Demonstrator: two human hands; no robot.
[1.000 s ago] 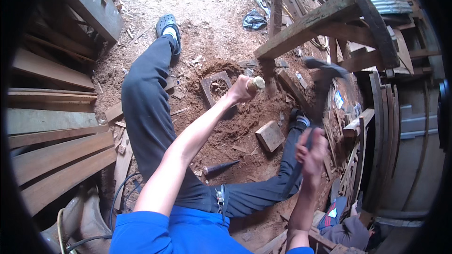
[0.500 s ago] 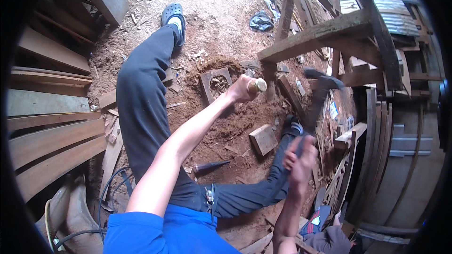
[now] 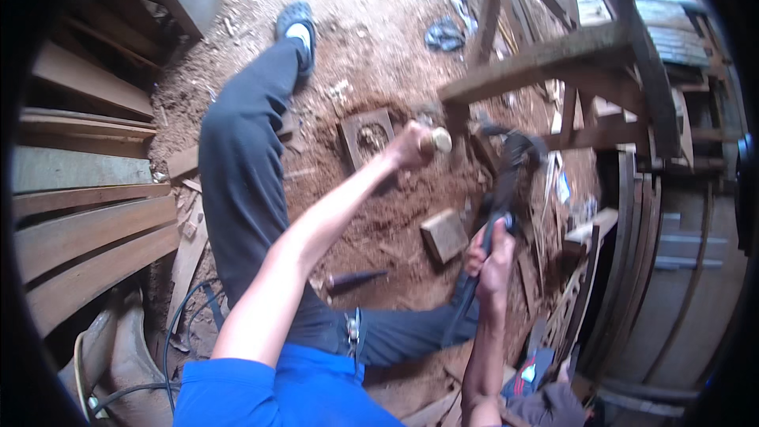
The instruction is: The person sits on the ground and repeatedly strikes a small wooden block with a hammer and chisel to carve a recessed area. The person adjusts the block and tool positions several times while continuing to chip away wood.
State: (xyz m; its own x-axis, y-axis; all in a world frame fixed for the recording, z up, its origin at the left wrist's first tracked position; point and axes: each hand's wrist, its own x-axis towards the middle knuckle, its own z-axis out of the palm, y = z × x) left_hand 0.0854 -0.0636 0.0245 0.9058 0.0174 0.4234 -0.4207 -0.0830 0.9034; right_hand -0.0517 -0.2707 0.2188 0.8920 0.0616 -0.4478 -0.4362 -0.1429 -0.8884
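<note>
Left hand (image 3: 411,149) wrapped firmly round handle (image 3: 439,140), pale end up, lower part hidden. Just beside it, hollow block (image 3: 350,136) on ground (image 3: 371,241), loose shavings (image 3: 370,140) inside. Right hand (image 3: 494,259) clenched round blurred hammer (image 3: 506,190). Solid block (image 3: 444,236), pointed tool (image 3: 354,279) lie between legs (image 3: 239,146).

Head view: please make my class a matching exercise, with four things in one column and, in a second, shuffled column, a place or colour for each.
Things
1. hammer
2. pale-ended handle
3. dark pointed tool
4. shirt

Places or colours
A. lying on the ground between the legs
B. bright blue
C. held in the right grip
D. held in the left grip

Pairs: 1-C, 2-D, 3-A, 4-B
</note>
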